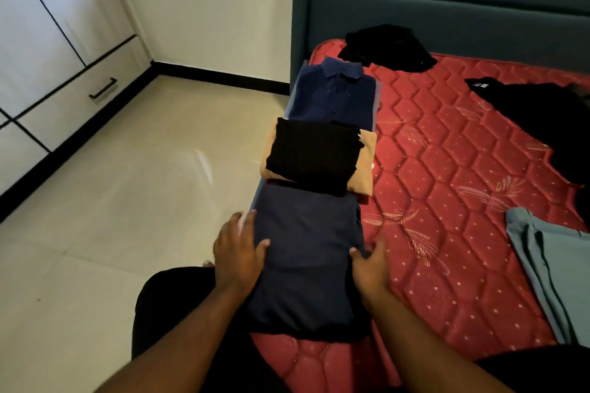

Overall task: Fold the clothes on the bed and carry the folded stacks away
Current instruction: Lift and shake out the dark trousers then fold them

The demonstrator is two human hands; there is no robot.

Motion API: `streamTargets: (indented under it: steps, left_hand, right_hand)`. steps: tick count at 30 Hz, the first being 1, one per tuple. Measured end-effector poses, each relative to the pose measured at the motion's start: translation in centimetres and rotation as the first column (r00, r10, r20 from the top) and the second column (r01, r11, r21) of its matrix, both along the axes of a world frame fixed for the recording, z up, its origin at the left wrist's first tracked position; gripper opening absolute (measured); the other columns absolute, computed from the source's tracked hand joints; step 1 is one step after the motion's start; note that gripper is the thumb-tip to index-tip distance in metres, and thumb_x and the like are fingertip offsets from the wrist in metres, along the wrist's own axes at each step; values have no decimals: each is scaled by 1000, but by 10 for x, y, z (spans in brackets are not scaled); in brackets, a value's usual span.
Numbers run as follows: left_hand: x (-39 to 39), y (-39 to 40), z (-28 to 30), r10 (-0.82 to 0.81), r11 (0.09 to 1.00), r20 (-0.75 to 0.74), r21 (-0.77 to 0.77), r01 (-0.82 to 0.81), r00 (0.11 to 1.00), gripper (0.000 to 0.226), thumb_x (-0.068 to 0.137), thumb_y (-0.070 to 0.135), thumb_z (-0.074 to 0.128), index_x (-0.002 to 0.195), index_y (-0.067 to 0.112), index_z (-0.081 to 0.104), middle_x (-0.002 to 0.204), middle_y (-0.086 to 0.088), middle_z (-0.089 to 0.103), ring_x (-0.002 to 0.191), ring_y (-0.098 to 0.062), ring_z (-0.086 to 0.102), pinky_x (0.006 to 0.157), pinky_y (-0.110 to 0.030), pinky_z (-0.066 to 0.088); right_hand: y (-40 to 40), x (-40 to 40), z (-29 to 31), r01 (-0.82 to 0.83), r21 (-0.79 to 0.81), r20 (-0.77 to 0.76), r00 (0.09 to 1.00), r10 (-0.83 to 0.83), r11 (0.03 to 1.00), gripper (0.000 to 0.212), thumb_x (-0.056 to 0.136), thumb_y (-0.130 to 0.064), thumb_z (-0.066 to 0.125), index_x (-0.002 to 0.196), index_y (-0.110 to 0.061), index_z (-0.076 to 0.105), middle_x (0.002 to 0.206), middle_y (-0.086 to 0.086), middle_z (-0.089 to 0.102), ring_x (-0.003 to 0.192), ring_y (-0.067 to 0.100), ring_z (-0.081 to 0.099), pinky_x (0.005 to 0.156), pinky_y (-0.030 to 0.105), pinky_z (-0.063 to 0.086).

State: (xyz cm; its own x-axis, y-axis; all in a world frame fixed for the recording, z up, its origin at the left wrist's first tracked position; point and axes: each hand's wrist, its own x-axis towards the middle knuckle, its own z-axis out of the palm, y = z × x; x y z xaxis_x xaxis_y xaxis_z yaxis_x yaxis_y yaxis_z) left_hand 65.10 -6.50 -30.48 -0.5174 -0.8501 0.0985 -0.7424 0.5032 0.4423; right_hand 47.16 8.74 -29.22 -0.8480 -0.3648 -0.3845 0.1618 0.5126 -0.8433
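While you are leaning over the bed's edge, your left hand (238, 252) and right hand (372, 263) are pressing flat, fingers relaxed, on either side of the folded navy garment (306, 265) on the red mattress (447, 153). Beyond it are lying a black-on-tan stack (314, 155) and a folded blue shirt (335, 92); unfolded clothes are lying farther right.

Folded stacks (314, 150) along bed's (447, 143) left edge
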Motion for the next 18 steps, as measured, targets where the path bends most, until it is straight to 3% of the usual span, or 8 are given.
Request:
streamTargets:
  steps: [1, 3, 5, 7, 9, 13, 15, 18]
  left_hand:
    - [-13, 2, 2, -109, 990, 70, -86, 115, 992, 63, 89, 48, 53, 145, 22, 40, 148, -12, 40, 131, -35, 42, 102, -51, 41]
    - [-40, 2, 8, -364, 911, 299, -84, 405, 882, 67, 93, 58, 37, 153, 30, 25, 162, -9, 17, 147, -34, 19, 112, -58, 24]
    - [-60, -7, 10, -499, 859, 452, 147, 491, 739, 70, 96, 64, 29, 155, 38, 1, 163, -2, -16, 149, -30, -14, 115, -62, -4]
    - [-75, -19, 15, -495, 864, 509, 201, 461, 705, 71, 96, 65, 26, 154, 39, -7, 161, -2, -23, 146, -30, -24, 111, -63, -15]
    - [-90, -24, 26, -479, 864, 517, 136, 484, 709, 72, 98, 62, 26, 155, 33, -5, 163, -3, -16, 147, -30, -22, 111, -63, -14]
    - [-128, -11, 47, -473, 825, 476, -55, 562, 741, 66, 99, 52, 35, 155, 25, 14, 160, -9, 18, 149, -28, 9, 116, -55, 9]
    - [-150, 1, 55, -452, 806, 417, -186, 561, 788, 55, 94, 47, 48, 144, 24, 41, 135, -7, 48, 125, -26, 46, 102, -49, 35]
    - [-186, 16, 65, -475, 759, 360, -294, 580, 803, 48, 78, 44, 64, 120, 24, 59, 101, 0, 57, 88, -22, 58, 75, -42, 46]
  right_hand:
    - [3, 2, -1, -105, 86, -200, 972, 120, 991, 72, 92, -18, 60, 153, -15, 20, 154, 12, 32, 136, 30, 37, 110, 40, 33]
    - [1, 4, -2, -372, 287, -497, 730, 469, 883, 72, 94, -32, 54, 154, -22, 16, 160, 6, 17, 144, 24, 22, 114, 39, 26]
    - [-6, -1, -4, -505, 553, -434, 504, 747, 663, 65, 95, -47, 39, 153, -31, 16, 162, 0, 10, 147, 25, 13, 118, 42, 19]
    - [-10, -10, 0, -494, 639, -272, 571, 774, 590, 62, 97, -52, 33, 153, -32, 15, 162, -6, 2, 148, 27, 5, 118, 46, 10]
    - [-12, -21, 9, -452, 607, -267, 658, 704, 653, 62, 98, -50, 36, 154, -29, 16, 162, -4, 3, 148, 28, 5, 118, 46, 9]
    - [-5, -53, 33, -400, 608, -353, 637, 685, 686, 66, 97, -48, 41, 154, -24, 17, 161, 4, 11, 148, 26, 11, 119, 41, 15]
    - [2, -80, 43, -373, 604, -360, 661, 658, 705, 66, 95, -46, 45, 152, -23, 22, 159, 7, 20, 146, 26, 19, 117, 39, 21]
    - [10, -119, 57, -379, 606, -347, 666, 661, 700, 63, 92, -47, 51, 146, -21, 34, 150, 9, 37, 138, 26, 34, 111, 37, 31]
